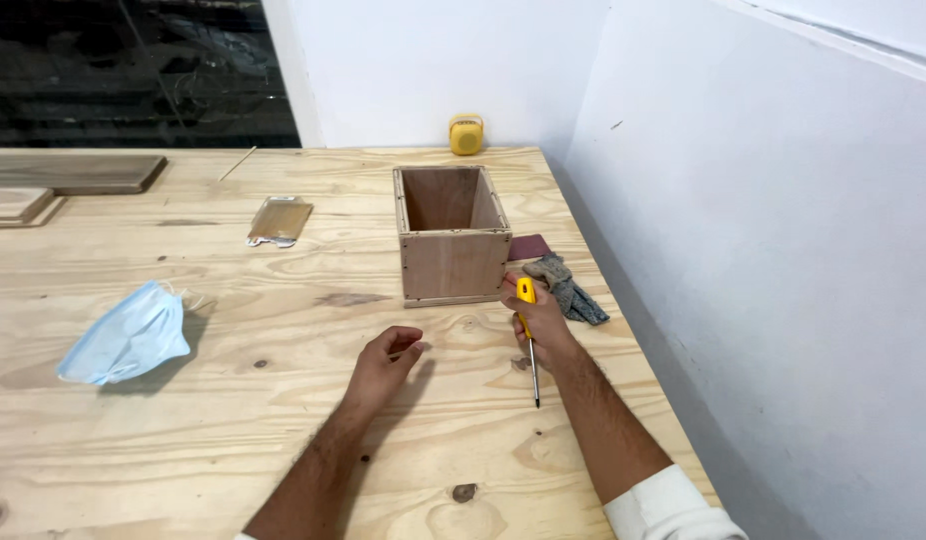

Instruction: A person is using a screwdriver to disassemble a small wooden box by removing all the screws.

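Right hand (pixel 539 318) grip closed round yellow screwdriver (pixel 528 338), left hand (pixel 383 362) seemingly empty

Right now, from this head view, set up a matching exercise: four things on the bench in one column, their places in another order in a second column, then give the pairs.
Things:
1. screwdriver
2. face mask
3. wooden box
4. yellow gadget

Places:
A. against the back wall
B. held in the right hand
C. on the left of the bench
D. open side up, mid-bench, just beyond the hands

Pairs: 1-B, 2-C, 3-D, 4-A. The left hand rests empty on the bench.
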